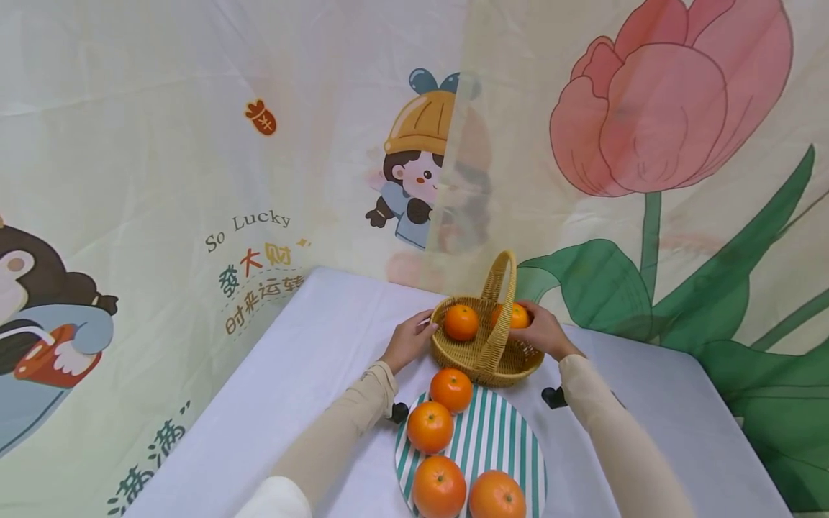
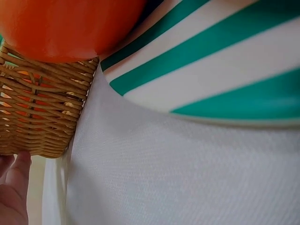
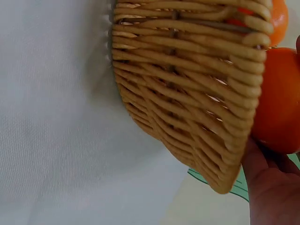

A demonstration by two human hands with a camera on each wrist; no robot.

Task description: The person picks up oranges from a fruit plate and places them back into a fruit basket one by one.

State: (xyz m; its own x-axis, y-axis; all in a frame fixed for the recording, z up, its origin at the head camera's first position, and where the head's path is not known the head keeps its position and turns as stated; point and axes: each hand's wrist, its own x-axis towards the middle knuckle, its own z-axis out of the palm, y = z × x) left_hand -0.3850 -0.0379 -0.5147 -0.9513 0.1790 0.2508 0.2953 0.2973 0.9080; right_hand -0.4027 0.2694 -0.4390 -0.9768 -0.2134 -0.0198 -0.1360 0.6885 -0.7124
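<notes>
A wicker basket (image 1: pixel 476 370) with a tall arched handle stands on the table beyond a striped plate. My left hand (image 1: pixel 409 341) grips its left rim; in the left wrist view the fingertips (image 2: pixel 21 168) lie against the weave. At the right side, my right hand (image 1: pixel 545 332) holds an orange (image 1: pixel 518 316) at the basket's rim, partly hidden behind the handle. The right wrist view shows this orange (image 3: pixel 279 101) just past the rim, with fingers beneath it. Another orange (image 1: pixel 461 323) lies in the basket's left half.
The green-and-white striped plate (image 1: pixel 495 432) sits nearer me and bears several oranges (image 1: pixel 439 485), the farthest one (image 1: pixel 451 390) close to the basket's front. A white cloth covers the table (image 1: pixel 311 360). Printed curtains (image 1: pixel 337 144) hang behind and along the left.
</notes>
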